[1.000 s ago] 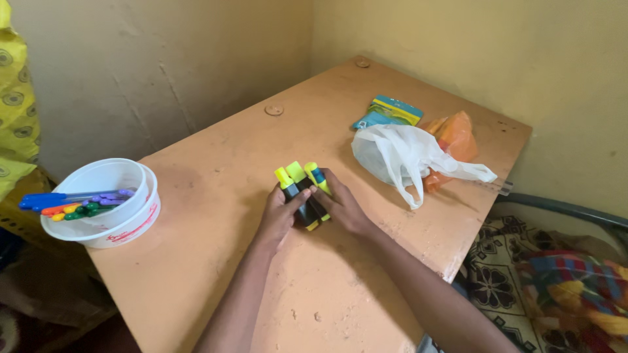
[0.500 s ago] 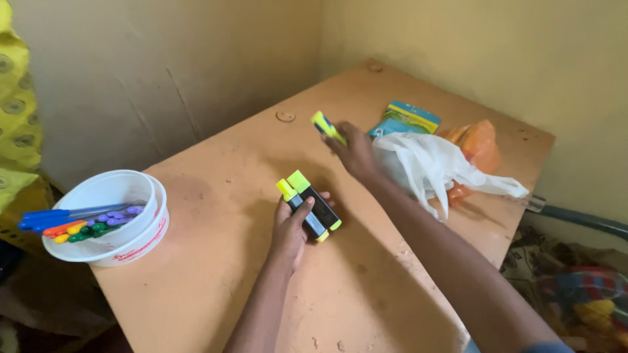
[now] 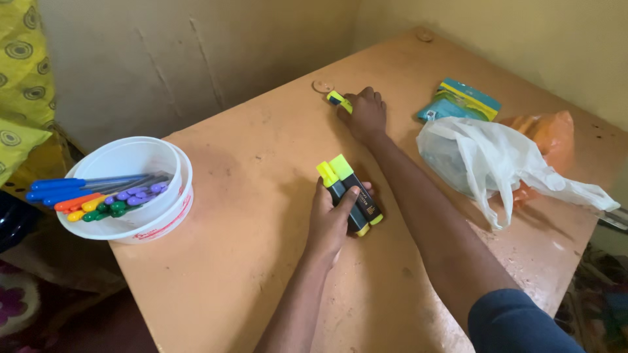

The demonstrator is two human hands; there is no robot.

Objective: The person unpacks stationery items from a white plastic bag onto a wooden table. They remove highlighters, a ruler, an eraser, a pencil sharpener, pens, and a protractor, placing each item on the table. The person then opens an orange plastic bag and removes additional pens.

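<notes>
Two yellow-capped black highlighters (image 3: 350,195) under left hand (image 3: 332,219) fingers | right hand (image 3: 366,112) fingers grip third highlighter (image 3: 338,100)

Two bare forearms extended from the bottom edge of the frame, seen from a camera worn on the person's head. The left hand (image 3: 333,219) and right hand (image 3: 366,114) carried no rings, gloves or watch, and both wrists were uncovered. The only clothing visible was a dark blue sleeve (image 3: 517,323) on the right arm, its rounded cuff ending around the elbow at the lower right corner. The left arm showed no sleeve at all within the picture. Fingernails appeared short and unpainted.
</notes>
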